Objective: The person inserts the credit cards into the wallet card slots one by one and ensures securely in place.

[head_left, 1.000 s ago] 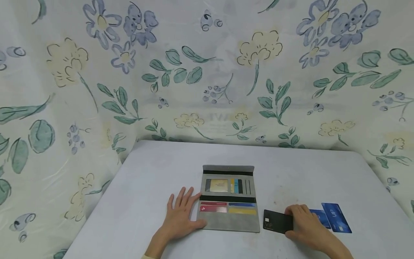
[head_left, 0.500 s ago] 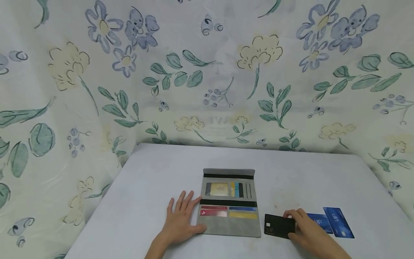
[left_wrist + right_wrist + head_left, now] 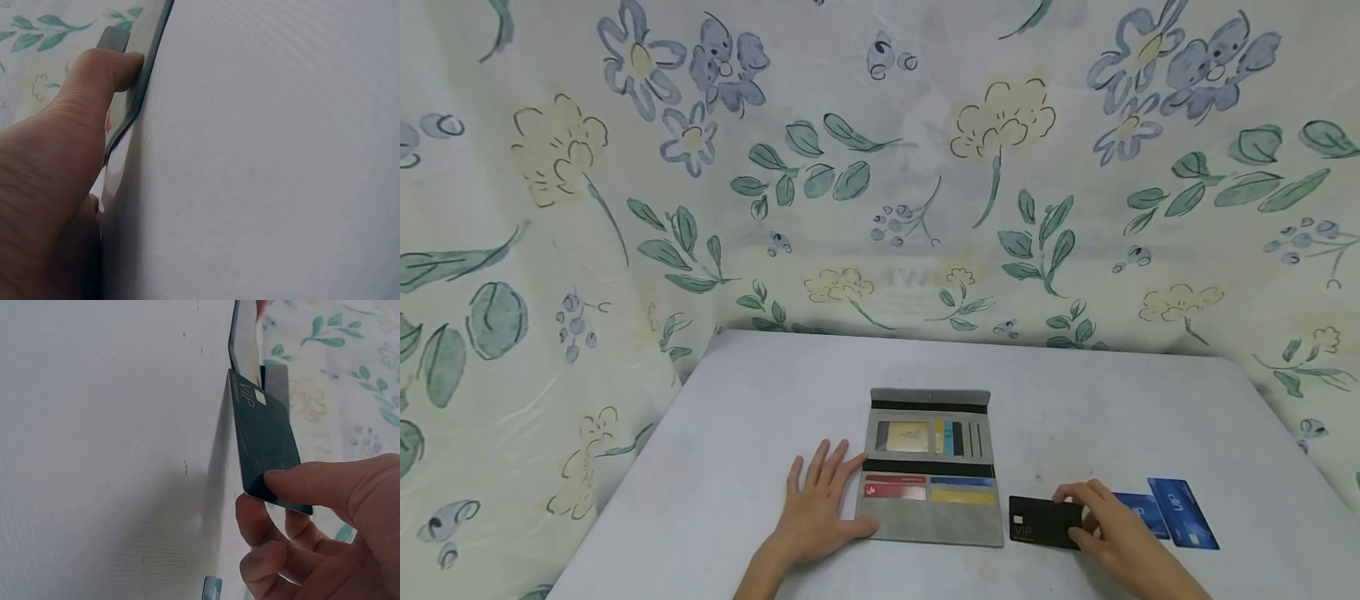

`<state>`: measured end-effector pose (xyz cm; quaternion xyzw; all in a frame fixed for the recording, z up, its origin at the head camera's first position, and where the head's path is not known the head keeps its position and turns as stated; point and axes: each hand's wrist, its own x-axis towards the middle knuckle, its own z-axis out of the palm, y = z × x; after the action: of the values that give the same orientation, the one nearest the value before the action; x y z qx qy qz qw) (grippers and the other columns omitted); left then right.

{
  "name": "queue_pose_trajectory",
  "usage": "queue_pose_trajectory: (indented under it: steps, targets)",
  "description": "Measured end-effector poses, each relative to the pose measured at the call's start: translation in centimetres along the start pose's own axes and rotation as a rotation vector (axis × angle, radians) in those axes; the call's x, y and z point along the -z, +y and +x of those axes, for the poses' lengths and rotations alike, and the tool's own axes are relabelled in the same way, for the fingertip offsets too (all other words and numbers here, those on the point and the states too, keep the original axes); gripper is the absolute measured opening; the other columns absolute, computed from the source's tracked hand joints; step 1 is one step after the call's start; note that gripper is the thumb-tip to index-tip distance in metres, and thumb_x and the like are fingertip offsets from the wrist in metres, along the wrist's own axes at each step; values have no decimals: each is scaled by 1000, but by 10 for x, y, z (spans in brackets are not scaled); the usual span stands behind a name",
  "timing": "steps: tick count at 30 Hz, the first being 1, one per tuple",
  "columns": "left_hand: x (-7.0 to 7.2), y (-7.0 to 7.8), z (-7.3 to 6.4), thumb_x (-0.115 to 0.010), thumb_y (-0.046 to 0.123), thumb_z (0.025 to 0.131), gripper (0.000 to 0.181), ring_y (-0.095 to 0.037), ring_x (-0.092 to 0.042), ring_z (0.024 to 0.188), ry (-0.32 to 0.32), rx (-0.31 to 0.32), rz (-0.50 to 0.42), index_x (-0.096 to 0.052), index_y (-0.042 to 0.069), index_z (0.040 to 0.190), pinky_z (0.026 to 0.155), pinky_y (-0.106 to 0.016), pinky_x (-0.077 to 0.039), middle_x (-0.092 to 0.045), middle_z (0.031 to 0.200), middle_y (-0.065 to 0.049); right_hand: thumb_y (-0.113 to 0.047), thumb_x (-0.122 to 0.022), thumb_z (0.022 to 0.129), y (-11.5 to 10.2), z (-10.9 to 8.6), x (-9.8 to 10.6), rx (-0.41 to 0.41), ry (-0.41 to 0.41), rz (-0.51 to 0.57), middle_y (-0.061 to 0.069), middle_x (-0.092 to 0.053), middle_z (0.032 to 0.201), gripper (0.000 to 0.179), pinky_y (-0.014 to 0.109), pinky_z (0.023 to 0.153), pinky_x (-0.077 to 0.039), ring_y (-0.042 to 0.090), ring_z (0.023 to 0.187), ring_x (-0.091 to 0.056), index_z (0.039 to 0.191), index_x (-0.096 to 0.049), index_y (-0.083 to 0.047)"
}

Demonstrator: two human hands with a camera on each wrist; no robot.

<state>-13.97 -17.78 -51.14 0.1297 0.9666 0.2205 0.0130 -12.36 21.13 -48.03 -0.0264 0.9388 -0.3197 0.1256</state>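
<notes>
A grey wallet (image 3: 936, 522) lies unfolded in the head view, with several cards in its slots. My left hand (image 3: 820, 515) is spread at its left side; the thumb rests on the lower left part and a fingertip touches the edge higher up. In the left wrist view the left thumb (image 3: 94, 75) lies over the wallet's rim. My right hand (image 3: 1112, 529) pinches a black VIP card (image 3: 1039, 521) by its right end, thumb on the printed face, just right of the wallet. In the right wrist view the card (image 3: 265, 434) stands tilted, its far corner overlapping the wallet.
Two blue VIP cards lie right of my right hand: one upright card (image 3: 1183, 512) and one partly hidden card (image 3: 1142, 512). The white table (image 3: 775, 375) ends at a floral-patterned curtain (image 3: 925, 167) behind and to the left.
My right thumb has come onto the black card's face, and the card has shifted slightly left toward the wallet. My left hand stays at the wallet's left edge.
</notes>
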Motion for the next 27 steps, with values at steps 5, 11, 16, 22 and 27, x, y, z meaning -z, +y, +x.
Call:
queue_pose_trajectory:
  steps: [5, 11, 16, 22, 27]
  targets:
    - [0, 0, 0, -69, 60, 77, 87, -40, -14, 148, -3, 3, 2, -44, 15, 147, 114, -66, -1, -31, 158, -15, 5, -69, 84, 0, -1, 2, 44, -39, 35, 1, -63, 102, 41, 24, 59, -46, 14, 73, -54, 118, -60, -15]
    - [0, 1, 0, -69, 60, 77, 87, -39, -14, 149, -8, 10, 11, -43, 15, 147, 114, -66, -1, -30, 159, -14, 2, -68, 86, 0, -2, 2, 80, -82, 53, 1, -64, 93, 40, 24, 59, -45, 16, 73, -54, 121, -57, -14]
    - [1, 1, 1, -69, 60, 77, 87, -39, -14, 149, -13, 14, 8, -43, 15, 147, 114, -66, -1, -30, 159, -14, 0, -67, 88, -1, -3, 1, 59, -86, 59, -1, -56, 78, 40, 25, 59, -43, 17, 70, -50, 124, -56, -14]
    - [1, 1, 1, -70, 59, 77, 87, -40, -14, 149, -5, 13, 11, -44, 15, 147, 114, -66, -2, -30, 159, -14, -5, -67, 89, 0, -3, 3, 70, -57, 78, -1, -53, 75, 40, 24, 57, -43, 13, 66, -48, 126, -55, -13]
    - [0, 0, 0, -70, 59, 77, 87, -40, -14, 149, -4, 8, 1, -44, 15, 147, 114, -66, -1, -30, 158, -15, -3, -66, 90, -3, -1, 6, 36, -3, 83, 0, -50, 77, 41, 24, 59, -42, 13, 67, -47, 127, -54, -13]
